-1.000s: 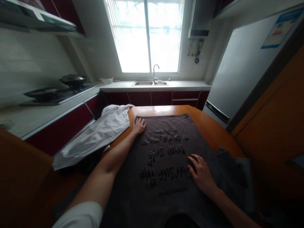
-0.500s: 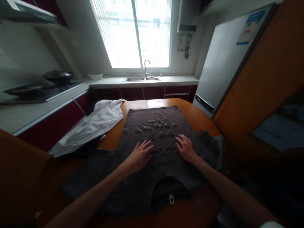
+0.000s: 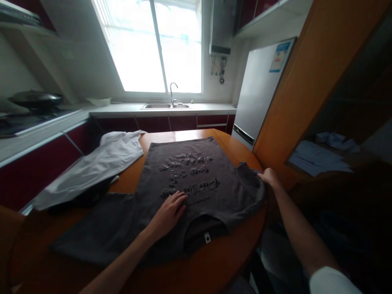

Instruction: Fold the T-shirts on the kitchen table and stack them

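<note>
A dark grey T-shirt (image 3: pixel 186 179) is lying face up across the wooden table (image 3: pixel 220 265), collar toward the person and hem pointing to 12 o'clock, its printed lettering reading upside down from here; the left hand (image 3: pixel 168 212) is resting flat and open on the chest of the shirt just above the collar, fingers spread toward 1 o'clock, and it seems to be pinning the cloth so it is not sliding about; the right hand (image 3: pixel 268 177) is reaching out to 3 o'clock of the shirt and is pinching the edge of the right sleeve (image 3: pixel 249 175) at the table's rim, fingers closed on the fabric, which is bunching up a little there as though being tugged straight; the opposite sleeve is lying spread flat toward 9 o'clock; a white garment (image 3: pixel 92 167) is lying crumpled at 10 o'clock, partly hanging off the table edge, set apart from the grey one; beyond, at 12 o'clock, a sink with a tap (image 3: pixel 172 94) is sitting under the bright window, and a fridge (image 3: pixel 260 90) is standing at 2 o'clock
</note>
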### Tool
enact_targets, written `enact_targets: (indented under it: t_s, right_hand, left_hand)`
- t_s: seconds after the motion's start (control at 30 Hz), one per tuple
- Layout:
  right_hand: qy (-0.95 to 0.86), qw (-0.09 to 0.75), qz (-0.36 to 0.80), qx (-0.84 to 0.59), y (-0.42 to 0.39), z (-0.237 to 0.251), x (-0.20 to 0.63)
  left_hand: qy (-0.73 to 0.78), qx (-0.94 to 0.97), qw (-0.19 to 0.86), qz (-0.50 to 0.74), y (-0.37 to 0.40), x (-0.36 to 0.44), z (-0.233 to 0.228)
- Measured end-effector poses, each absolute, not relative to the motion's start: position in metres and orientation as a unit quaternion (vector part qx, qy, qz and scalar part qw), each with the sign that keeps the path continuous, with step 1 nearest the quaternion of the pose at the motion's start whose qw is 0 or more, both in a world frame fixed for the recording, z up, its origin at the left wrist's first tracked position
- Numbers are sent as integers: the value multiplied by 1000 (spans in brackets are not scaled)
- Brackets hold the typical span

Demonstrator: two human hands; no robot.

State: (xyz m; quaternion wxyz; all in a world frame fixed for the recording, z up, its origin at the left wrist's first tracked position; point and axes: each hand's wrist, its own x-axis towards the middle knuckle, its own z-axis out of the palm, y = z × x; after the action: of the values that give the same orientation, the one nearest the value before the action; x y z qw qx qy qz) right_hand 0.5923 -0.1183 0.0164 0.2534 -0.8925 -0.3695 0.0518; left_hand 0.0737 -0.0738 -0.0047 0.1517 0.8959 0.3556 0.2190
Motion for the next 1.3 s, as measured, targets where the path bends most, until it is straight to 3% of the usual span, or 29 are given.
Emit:
enact_targets:
  t_s: [0.27,0.43,0.5,0.63,0.8,0.97,1.1,1.17,1.3]
  right_hand:
    - [-288,336,-53,-895,-145,30,604]
    - [-355,287,-141,-879,-162,21,561]
    - [-434,314,-148,-831,-159,22,527]
    - [-663,376,-15,-647,-164,37,444]
    - [-823,272,137,-479,-219,56,376]
    - [-844,166,117,-497,-253,47,376]
    - [-830,170,86,-524,-255,42,382]
    - [-829,185,103,-518,-255,48,382]
    - [-842,173,183,-477,-251,64,385]
  left_hand:
    - [334,911,125,209,-74,71,-8]
    - [298,917,126,234,-86,74,9]
    - [264,921,148,247,-97,75,23]
    - [160,949,204,178,-125,76,50]
    - [78,976,186,78,-149,79,61]
    - [94,990,106,22,-157,78,64]
    - [121,991,45,22,-159,77,68]
    - [111,990,82,28,-158,75,71]
    - [30,964,261,26,-149,71,78]
